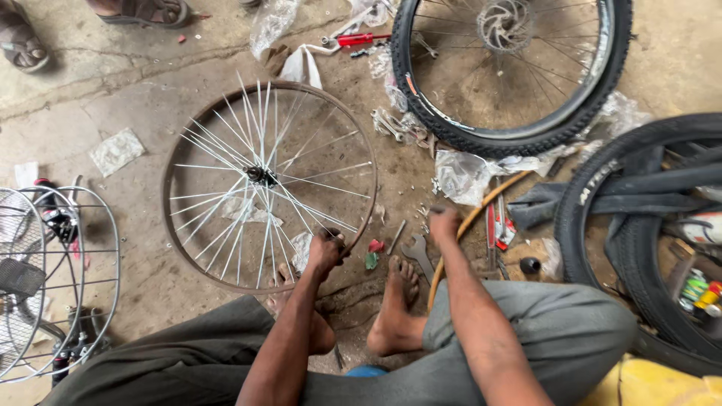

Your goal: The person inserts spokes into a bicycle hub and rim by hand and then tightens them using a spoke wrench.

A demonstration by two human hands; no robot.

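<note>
- Your left hand [327, 248] rests on the lower right edge of the bare spoked wheel [269, 186], which lies flat on the concrete floor [120, 90] in front of your knees
- Its fingers are curled together over the rim; whether they clamp it you cannot tell
- Your right hand [444, 223] is bunched shut on something small, hidden from view
- A spanner [417, 254] lies just beside that hand, near your bare foot [396, 301]
- A tyred wheel [511, 71] lies well beyond

Two tyres [511, 135] [602, 225], one bare rim [171, 225]
</note>
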